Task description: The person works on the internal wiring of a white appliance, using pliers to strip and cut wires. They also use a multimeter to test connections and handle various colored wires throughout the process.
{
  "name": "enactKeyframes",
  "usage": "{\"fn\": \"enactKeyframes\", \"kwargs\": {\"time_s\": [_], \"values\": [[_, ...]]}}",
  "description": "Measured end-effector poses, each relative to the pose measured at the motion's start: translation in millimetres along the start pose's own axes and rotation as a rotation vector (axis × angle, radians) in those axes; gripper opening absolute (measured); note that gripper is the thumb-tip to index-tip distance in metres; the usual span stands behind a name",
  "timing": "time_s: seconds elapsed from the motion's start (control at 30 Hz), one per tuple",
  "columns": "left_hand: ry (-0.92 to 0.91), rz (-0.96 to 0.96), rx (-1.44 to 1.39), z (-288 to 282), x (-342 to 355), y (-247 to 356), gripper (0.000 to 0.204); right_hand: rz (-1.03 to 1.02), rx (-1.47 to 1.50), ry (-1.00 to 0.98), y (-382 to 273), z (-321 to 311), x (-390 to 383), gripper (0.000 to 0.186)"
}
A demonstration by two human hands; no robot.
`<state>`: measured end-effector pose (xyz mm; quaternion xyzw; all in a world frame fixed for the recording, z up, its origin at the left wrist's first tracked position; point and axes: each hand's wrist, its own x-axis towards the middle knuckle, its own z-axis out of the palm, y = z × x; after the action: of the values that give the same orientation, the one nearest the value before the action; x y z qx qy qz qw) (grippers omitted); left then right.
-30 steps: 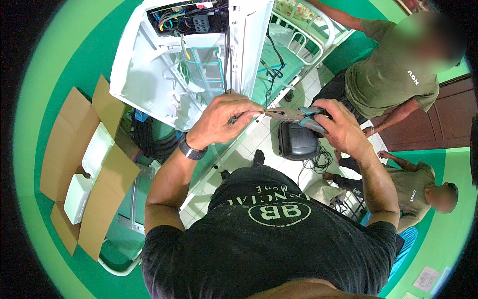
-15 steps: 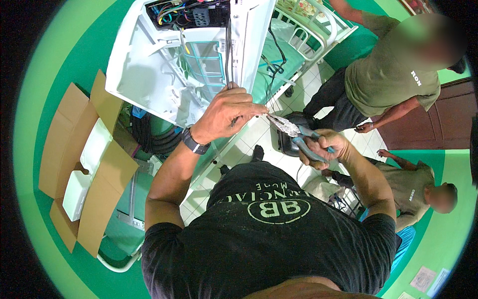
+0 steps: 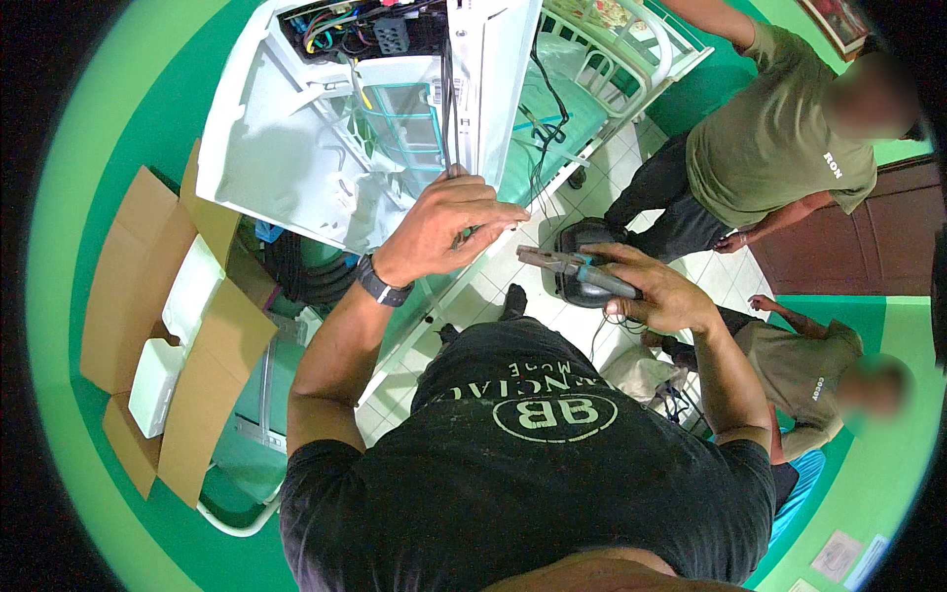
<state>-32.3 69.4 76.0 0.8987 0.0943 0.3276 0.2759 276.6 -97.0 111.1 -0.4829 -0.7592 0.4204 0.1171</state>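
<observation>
My left hand (image 3: 444, 229), a dark watch on its wrist, is closed with thumb and forefinger pinched on the end of a dark cable (image 3: 449, 118). That cable runs down along the side of a white air conditioner unit (image 3: 281, 163), whose front cover is open. A mesh filter (image 3: 404, 118) and coloured wires (image 3: 345, 35) show inside the unit. Blue-and-black handled pliers (image 3: 567, 264) sit in my right hand (image 3: 663, 293), its back turned up. Their jaws point left, a short gap away from my left fingertips. The cable's tip is too small to make out.
Left stands an open cardboard box (image 3: 118, 286) with white foam, near coiled black tubing (image 3: 321, 281). A white bed frame (image 3: 656, 74) holds loose black cable (image 3: 552, 128). A black case (image 3: 582, 237) lies on the tiled floor. Two people (image 3: 760, 118) are on the right.
The pliers have come away from my left fingertips and turned over in my right hand, which now shows its back. My left hand keeps nearly the same place.
</observation>
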Motion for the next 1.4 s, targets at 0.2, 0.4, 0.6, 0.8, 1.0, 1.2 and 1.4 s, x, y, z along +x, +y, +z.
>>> {"fn": "enactKeyframes", "kwargs": {"time_s": [0.2, 0.4, 0.6, 0.8, 1.0, 1.2, 1.4], "values": [[0.008, -0.054, -0.025, -2, 2, 3, 0.018, 0.006, -0.245, 0.221, 2, 2, -3, 0.047], [0.119, -0.089, -0.123, 8, 0, 11, 0.015, 0.161, 0.039, 0.211, 69, 29, 2, 0.047], [0.169, -0.17, -0.199, 10, -1, 12, 0.015, 0.551, 1.149, 0.586, 156, 101, 40, 0.039], [0.706, -0.227, -0.778, 34, -21, 11, 0.016, 0.704, 0.683, 0.732, 304, 78, 126, 0.032], [1.329, -0.299, -1.337, 47, -3, -4, 0.023, 0.134, 0.039, 0.664, 478, -54, 240, 0.035], [1.914, -0.246, -1.155, 86, 13, 44, 0.054, 0.281, -0.753, 0.14, 553, -87, 383, 0.051], [1.961, -0.108, -0.872, 85, 41, 62, 0.06, 0.36, -0.662, 0.087, 533, -67, 424, 0.045]]}}
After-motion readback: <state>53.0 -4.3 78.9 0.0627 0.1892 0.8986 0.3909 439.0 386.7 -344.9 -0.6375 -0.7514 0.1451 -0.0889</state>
